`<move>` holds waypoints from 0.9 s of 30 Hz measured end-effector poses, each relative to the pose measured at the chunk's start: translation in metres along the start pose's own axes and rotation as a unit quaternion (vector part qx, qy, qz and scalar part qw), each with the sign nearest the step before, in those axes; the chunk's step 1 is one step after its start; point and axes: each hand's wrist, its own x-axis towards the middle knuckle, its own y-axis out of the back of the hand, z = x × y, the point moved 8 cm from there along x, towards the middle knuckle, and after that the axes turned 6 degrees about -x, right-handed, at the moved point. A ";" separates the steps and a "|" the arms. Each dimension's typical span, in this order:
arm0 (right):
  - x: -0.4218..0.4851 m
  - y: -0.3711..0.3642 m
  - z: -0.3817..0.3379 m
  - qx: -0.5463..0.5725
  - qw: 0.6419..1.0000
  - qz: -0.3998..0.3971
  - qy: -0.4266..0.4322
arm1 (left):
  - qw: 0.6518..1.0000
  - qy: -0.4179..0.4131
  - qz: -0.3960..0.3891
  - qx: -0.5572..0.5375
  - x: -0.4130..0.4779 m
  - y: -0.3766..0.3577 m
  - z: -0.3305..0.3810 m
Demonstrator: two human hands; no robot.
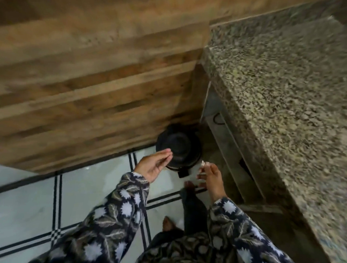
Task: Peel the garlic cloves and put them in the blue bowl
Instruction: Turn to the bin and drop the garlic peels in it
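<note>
Upper left: wooden panel (81, 76), blurred. Lower left: tiled floor (24, 204), pale with dark lines.

Centre: left hand (153, 165) palm up, fingers straight and together, nothing in its grip, fingertips over the rim of the black bin (177, 149). The bin lid looks down. The pedal (183, 173) juts toward a bare foot (188, 185) just beside it, likely placed to press it.

Right of the bin: right hand (212, 179), grip pinched on papery white scraps (203, 166). These are probably garlic skin, held out for dumping.

Right side: granite tabletop (291, 97). Blue bowl and peeled cloves not in view. No readable writing anywhere.
</note>
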 end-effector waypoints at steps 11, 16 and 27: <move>0.122 -0.051 0.032 -0.080 0.994 -0.030 -0.071 | 0.998 0.035 0.045 0.020 0.110 0.024 0.005; 0.192 -0.047 0.118 -0.078 0.980 -0.008 -0.180 | 0.986 0.160 0.055 0.012 0.198 0.061 -0.070; 0.360 -0.092 0.188 -0.006 0.970 0.012 -0.242 | 0.994 0.000 0.112 -0.006 0.382 0.124 -0.086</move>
